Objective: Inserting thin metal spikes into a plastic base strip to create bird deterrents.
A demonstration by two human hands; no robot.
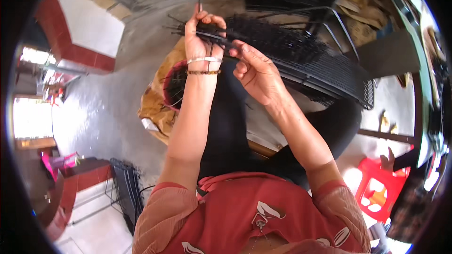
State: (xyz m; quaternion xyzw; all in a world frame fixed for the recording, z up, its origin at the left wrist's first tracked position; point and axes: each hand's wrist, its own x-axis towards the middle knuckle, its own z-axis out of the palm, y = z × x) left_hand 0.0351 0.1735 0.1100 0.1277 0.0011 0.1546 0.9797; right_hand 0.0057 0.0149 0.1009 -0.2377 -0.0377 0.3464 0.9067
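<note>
My left hand, with a pale bangle and a beaded bracelet at the wrist, is closed around several thin black strips. Some of their ends stick out past the fingers to the left and upward. Just to the right, my right hand pinches at the near end of a black piece that reaches across from the left palm. Its exact kind is too small and dark to tell. Beyond both hands, a heap of small black parts lies on a black mesh tray.
Below my left forearm stands a pink-rimmed container with dark pieces in it, beside crumpled brown wrapping. A red plastic stool is at the lower right, near a green-edged table. Black panels lean at the lower left.
</note>
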